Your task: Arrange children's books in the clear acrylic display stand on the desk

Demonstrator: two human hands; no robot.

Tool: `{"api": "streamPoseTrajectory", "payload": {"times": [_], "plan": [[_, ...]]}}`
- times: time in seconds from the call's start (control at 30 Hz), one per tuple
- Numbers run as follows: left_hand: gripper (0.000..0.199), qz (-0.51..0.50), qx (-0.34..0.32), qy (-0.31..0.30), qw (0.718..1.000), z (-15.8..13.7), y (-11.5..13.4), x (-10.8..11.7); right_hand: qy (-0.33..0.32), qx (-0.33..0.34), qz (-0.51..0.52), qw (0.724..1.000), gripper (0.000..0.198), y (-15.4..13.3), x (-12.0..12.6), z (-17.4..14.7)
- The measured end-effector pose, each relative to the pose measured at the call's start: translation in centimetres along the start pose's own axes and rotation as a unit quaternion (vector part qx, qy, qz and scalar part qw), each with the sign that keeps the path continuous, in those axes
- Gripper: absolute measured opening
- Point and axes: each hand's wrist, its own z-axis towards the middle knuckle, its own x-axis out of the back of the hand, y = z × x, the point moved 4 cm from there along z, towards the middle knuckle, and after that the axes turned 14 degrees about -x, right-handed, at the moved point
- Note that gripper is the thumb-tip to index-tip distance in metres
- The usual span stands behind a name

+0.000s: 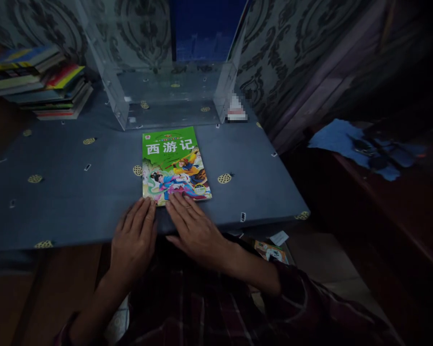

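Observation:
A green book [175, 163] with large white Chinese characters and colourful cartoon figures lies closed, front cover up, near the front of the table. My left hand [134, 235] rests flat at the table's front edge, fingertips by the book's lower left corner. On the book's lower edge lie the fingers of my right hand [197, 233], stretched out, with the thumb apart below. Neither hand is wrapped around anything.
Behind the book stands a clear acrylic rack [173, 113] with a dark blue book [207, 31] in it. Stacked books [57, 91] sit at the left on the patterned table cloth [75, 192]. A blue cloth [346, 139] lies off to the right; printed items [270, 251] are below the table.

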Motion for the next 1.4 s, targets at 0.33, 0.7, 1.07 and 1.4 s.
{"api": "streamPoseTrajectory", "payload": {"times": [0.33,0.7,1.07,1.4], "plan": [[0.051,0.010,0.003,-0.015,1.000,1.2,0.2,0.7,0.054,-0.109,-0.025,0.992,0.080,3.7,2.0,-3.6],[0.039,-0.120,-0.111,-0.090,0.982,6.3,0.1,-0.7,0.082,-0.107,-0.017,0.991,0.061,3.8,1.9,-3.7],[0.042,-0.131,-0.184,-0.217,0.950,16.5,-3.2,-6.7,0.109,-0.102,-0.019,0.989,0.047,3.7,2.3,-3.5],[0.048,-0.081,-0.105,-0.251,0.959,21.5,-6.0,-9.6,0.097,-0.105,-0.009,0.990,0.049,3.6,2.9,-3.5]]}}
